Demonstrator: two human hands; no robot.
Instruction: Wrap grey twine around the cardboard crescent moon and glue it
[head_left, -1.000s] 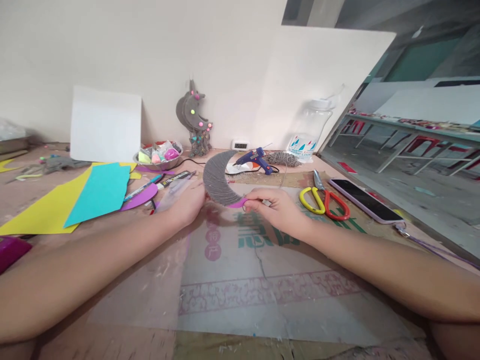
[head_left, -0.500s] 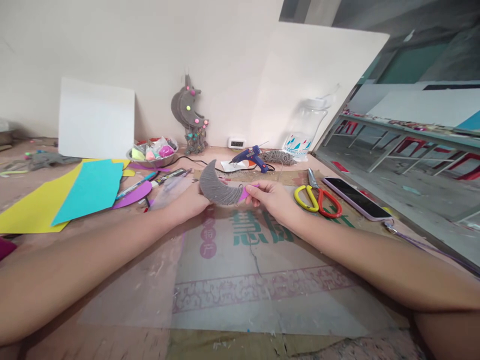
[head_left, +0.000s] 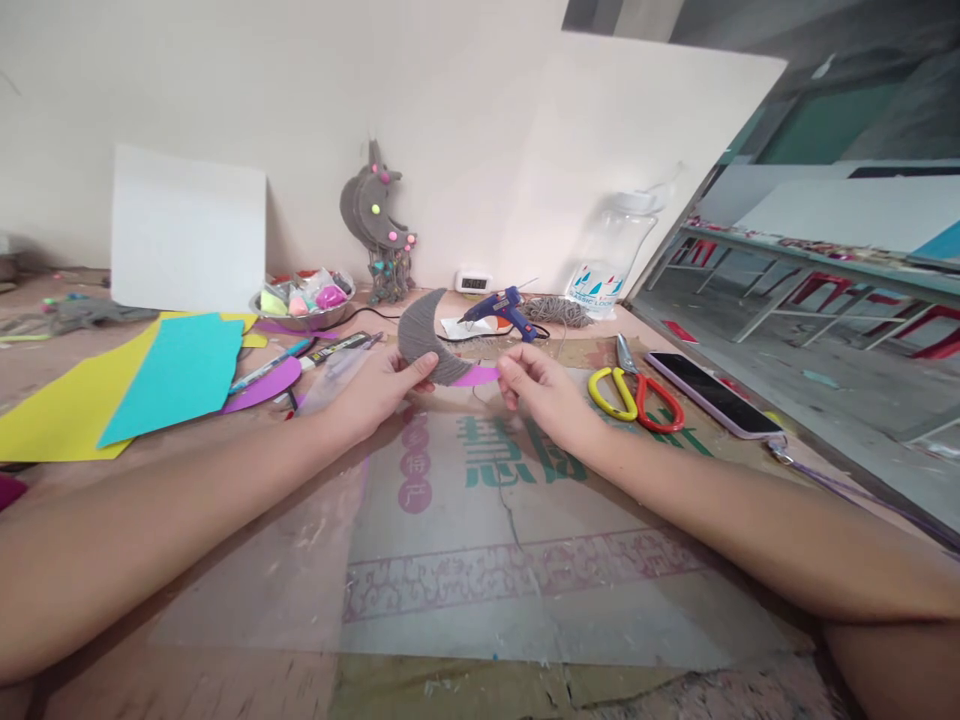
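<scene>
A crescent moon cut-out wound with grey yarn is held up above the plastic-covered mat. Its bare purple tip sticks out to the right. My left hand grips the crescent's lower left part, thumb across the front. My right hand is closed in a pinch at the purple tip. A thin strand of yarn hangs below the tip; whether the right fingers also hold yarn is hidden.
Behind the hands are a blue glue gun, a grey yarn bundle and a clear jug. Scissors and a phone lie right. Coloured sheets lie left, near a bowl. A decorated moon hangs behind.
The crescent has tilted and risen slightly, showing more of its purple tip. My left thumb now lies across its front, and my right fingers have shifted to the tip's end.
</scene>
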